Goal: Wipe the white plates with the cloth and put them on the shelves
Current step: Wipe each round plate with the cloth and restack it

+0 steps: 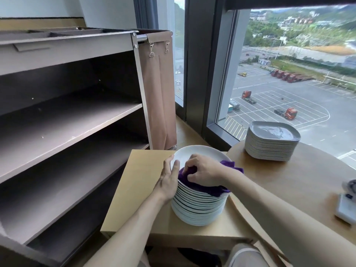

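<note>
Right now, clamping curled fingers [189,167] of right hand [204,171] round a bunched purple cloth [215,189], knuckles up, pressing it into top plate [198,152] of white stack [196,211]. Cloth spilling over the rim at 3 and 5 o'clock, hiding the plate's near half. Resting left hand [168,179] against the same plate at 9 o'clock: fingers [167,162] nearly straight and together along the outer rim, thumb laid over the edge onto the inner face, just beside the cloth. Both forearms bare, reaching in from 6 o'clock. Stack standing on a small square table [142,182], toward its 3 o'clock side, just beside a round table [289,189]. On that round table, at 1 o'clock from the white stack and well apart from it, a pile of grey plates [269,149] near the window [289,83]. At its 3 o'clock edge, a pale object [345,206], cut off, not identifiable. At 9 to 10 o'clock from the hands, dark shelves [67,124] of a cart, open toward the square table. At 11 o'clock, a brown bag [159,93] clipped to the cart's end.
</note>
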The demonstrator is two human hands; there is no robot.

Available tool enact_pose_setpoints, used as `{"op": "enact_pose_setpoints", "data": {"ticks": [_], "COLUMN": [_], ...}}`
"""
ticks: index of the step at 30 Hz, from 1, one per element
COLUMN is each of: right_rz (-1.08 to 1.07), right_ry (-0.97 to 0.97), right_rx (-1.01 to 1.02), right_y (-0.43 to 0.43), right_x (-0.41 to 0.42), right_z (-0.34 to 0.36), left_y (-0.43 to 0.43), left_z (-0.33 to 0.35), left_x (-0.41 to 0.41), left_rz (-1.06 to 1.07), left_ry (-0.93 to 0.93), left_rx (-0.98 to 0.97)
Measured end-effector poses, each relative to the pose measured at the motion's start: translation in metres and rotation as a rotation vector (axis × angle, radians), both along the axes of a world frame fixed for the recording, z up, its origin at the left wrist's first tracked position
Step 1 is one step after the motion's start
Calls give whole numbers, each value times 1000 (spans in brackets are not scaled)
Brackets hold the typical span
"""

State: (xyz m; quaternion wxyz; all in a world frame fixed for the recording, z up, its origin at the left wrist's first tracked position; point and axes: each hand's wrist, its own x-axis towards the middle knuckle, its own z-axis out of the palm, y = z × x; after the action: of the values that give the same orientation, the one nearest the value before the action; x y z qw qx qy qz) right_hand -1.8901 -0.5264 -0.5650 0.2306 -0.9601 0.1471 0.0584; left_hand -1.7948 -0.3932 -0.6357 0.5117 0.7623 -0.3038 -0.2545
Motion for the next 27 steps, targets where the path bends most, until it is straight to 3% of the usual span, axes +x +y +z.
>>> {"op": "enact_pose_setpoints", "data": {"ticks": [7, 11, 14, 20, 27], "right_rz": [-103, -215, -236, -291, -274], "right_ry": [221, 177, 69, -153, -184], "right_rx": [-292, -554, -641, -539, -41], "right_y": [-35, -57, -61, -49, -13], "right_x": [-42, -34, -15, 23, 41], "right_z": [12, -5, -24, -47, -32], "left_y": [-1, -4, -5, -7, -6], "left_z": [-8, -8, -8, -8, -8], "left_x": [-6, -8, -10, -10, -13], "left_rz": [64, 102, 111, 104, 88], "left_ry": [-26, -7, 6, -16, -87], "left_rx": [-79, -117, -138, -125, -144]}}
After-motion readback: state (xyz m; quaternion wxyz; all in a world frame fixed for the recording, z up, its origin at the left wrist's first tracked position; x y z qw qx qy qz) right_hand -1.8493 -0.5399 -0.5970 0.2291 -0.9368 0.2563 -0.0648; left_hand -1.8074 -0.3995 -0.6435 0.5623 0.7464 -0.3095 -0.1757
